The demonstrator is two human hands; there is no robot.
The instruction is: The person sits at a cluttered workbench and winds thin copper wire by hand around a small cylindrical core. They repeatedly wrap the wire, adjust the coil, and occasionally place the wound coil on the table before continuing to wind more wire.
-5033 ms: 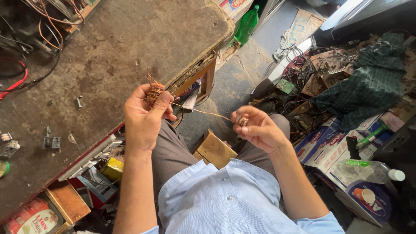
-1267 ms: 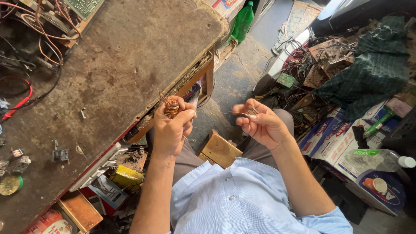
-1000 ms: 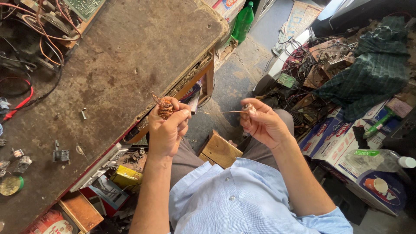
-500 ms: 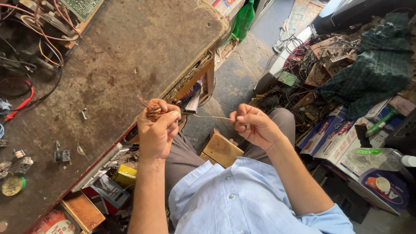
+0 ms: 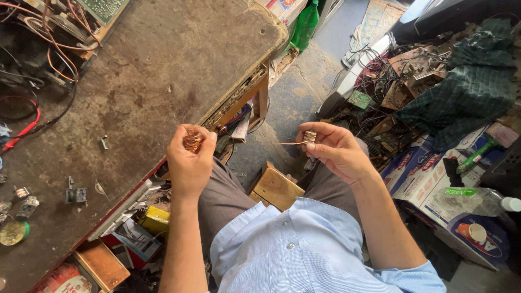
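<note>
Cluttered repair workshop, seen from above over a seated lap. Nearest: light blue button shirt (image 5: 304, 255) and grey-brown trousers (image 5: 228, 195), with a small wooden block (image 5: 278, 187) between the knees.

Left hand (image 5: 189, 163) raised beside the bench edge, fingers curled tight around a tangled bundle of copper wire (image 5: 192, 140); bundle bright orange-brown, loosely balled, only its top showing above thumb and forefinger. Right hand (image 5: 337, 152) level with it and well apart, fingers half closed, thumb and forefinger pinching a small wound coil (image 5: 309, 136), pale with ribbed turns, standing upright at the fingertips. Thin strand of wire (image 5: 290, 143) sticking out leftward from the coil toward the other hand; cannot tell whether it reaches the bundle.

Left of the hands: worn, stained workbench (image 5: 152, 76), dark brown and scuffed, with a small metal bracket (image 5: 75, 193), scattered screws and a round green-rimmed lid (image 5: 14, 232) near its lower left. Below the bench edge, open wooden drawers (image 5: 103, 263) stuffed with boxes and parts.

Farther off: red and orange cables (image 5: 32, 116) with a circuit board (image 5: 103, 7) at the bench's far corner, a green plastic bottle (image 5: 305, 24) on the concrete floor beyond it. On the right, heaped circuit boards and wires (image 5: 401, 81), a dark green checked cloth (image 5: 467, 81), printed cardboard cartons (image 5: 434, 173) and a clear plastic bottle (image 5: 477, 199) lying on its side.
</note>
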